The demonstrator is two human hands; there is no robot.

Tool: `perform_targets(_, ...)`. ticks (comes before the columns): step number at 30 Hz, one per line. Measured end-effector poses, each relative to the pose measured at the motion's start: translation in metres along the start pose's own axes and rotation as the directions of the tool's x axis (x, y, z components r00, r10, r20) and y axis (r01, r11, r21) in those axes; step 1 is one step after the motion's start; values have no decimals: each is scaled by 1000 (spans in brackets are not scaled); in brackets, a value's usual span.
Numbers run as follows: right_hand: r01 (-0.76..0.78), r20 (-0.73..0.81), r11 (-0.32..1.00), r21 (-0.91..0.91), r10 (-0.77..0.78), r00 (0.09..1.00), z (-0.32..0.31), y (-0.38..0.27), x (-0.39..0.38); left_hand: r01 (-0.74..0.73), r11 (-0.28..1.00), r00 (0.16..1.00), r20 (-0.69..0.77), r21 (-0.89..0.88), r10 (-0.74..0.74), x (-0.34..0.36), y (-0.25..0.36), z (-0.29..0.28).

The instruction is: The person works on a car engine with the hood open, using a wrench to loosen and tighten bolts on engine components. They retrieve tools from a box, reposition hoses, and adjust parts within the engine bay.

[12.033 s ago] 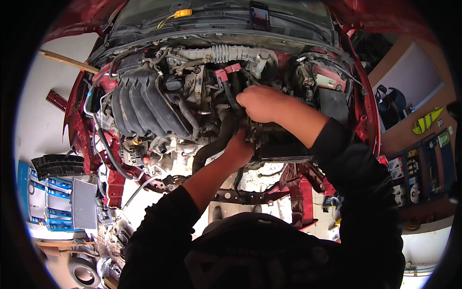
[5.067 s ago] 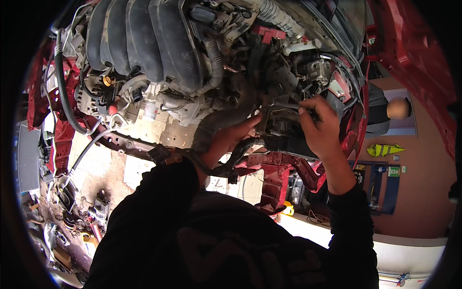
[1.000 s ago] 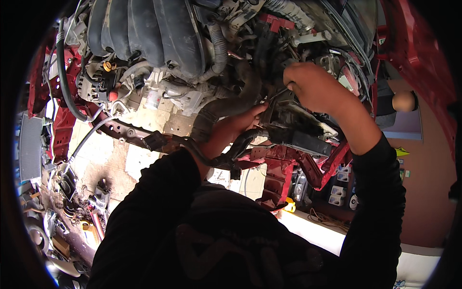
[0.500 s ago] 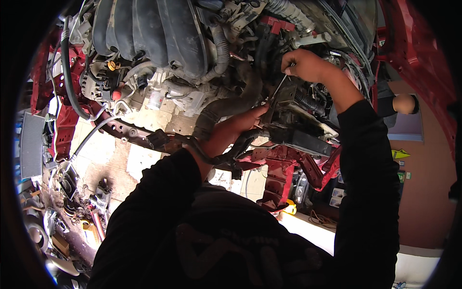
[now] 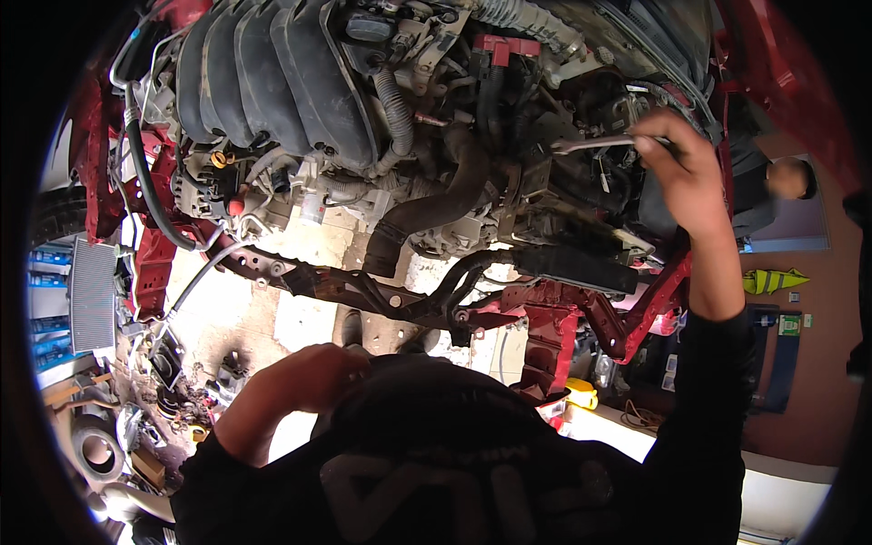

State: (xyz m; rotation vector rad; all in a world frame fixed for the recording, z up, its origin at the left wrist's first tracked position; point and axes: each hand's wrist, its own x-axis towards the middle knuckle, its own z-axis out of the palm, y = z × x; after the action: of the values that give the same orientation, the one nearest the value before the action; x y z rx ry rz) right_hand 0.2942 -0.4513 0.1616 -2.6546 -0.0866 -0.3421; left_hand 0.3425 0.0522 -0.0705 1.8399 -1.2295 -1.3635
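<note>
My right hand (image 5: 683, 173) is raised over the right side of the engine bay, its fingers closed round a metal wrench (image 5: 595, 143). The wrench's open end points left, above a dark bracket (image 5: 540, 177), apart from it as far as I can see. My left hand (image 5: 329, 377) is drawn back against the front of my black shirt (image 5: 436, 400); its fingers are largely hidden. Ahead are the black ribbed engine cover (image 5: 313, 77) and a thick, bent rubber hose (image 5: 459, 191) with a free lower end.
A dark red crossbar (image 5: 350, 283) spans the front of the car. Red body panels (image 5: 549, 341) stand at the right. A radiator (image 5: 94, 295) and loose parts (image 5: 168, 363) lie at the left. Another person (image 5: 758, 195) is beyond the car's right side, near a yellow vest (image 5: 772, 280).
My left hand has come out of the engine bay, back to my body. My right hand has moved right with the tool, which has swung from steeply slanted to nearly level.
</note>
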Motion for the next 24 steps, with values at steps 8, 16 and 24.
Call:
perform_targets(8, -47, -398, 617, 786, 563, 724, 8, -9, -141, -333, 742, 502, -557, 581, 661, 108, 128, -125)
perform_targets(16, 45, -456, 545, 837, 652, 606, 66, -81, -229, -12, 579, 834, -311, 815, 455, 246, 144, -149)
perform_targets(24, -4, -513, 553, 833, 776, 366, 108, -140, -299, -54, 628, 898, -237, 776, 370, 277, 133, -159)
